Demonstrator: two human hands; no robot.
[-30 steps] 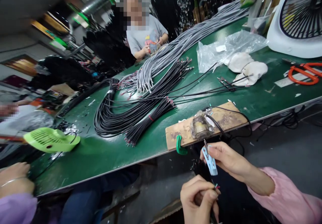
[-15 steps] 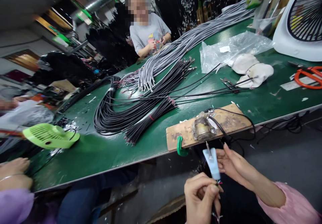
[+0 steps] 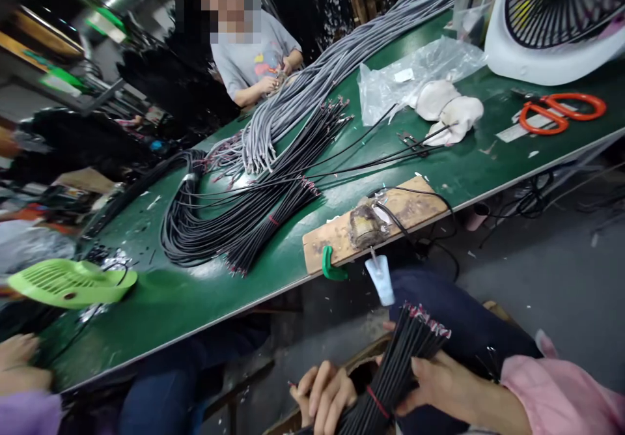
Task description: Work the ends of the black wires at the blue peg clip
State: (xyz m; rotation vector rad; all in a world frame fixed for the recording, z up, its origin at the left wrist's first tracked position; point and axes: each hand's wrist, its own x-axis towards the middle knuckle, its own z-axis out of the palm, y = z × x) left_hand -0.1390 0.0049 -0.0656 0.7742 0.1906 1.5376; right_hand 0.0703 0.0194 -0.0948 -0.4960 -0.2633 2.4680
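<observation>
My right hand [image 3: 439, 383] is wrapped round a thick bundle of black cables [image 3: 403, 363]. Red and white stripped wire ends show at the bundle's top, and a red tie circles it lower down. Left of the bundle, my left hand [image 3: 325, 392] has its fingers curled closed; a thin dark cable end with a reddish tip pokes out by its fingertips. Above both hands, a soldering iron tip with a light blue sleeve [image 3: 381, 280] sticks out past the table edge, from a wooden board [image 3: 415, 197] with a crusted metal block [image 3: 366, 225] on it.
A green clamp [image 3: 333, 264] grips the board. On the green table [image 3: 185, 305] lie black cables [image 3: 234, 220], grey cables [image 3: 336, 64], white gloves [image 3: 452, 112], orange scissors [image 3: 561, 112] and a green fan [image 3: 73, 282]. A white fan [image 3: 512, 64] stands right. Co-workers sit opposite and at left.
My hands have moved down, away from the blue-sleeved iron tip. The cable bundle has come into view in my right hand, which was open before. The whole view has shifted.
</observation>
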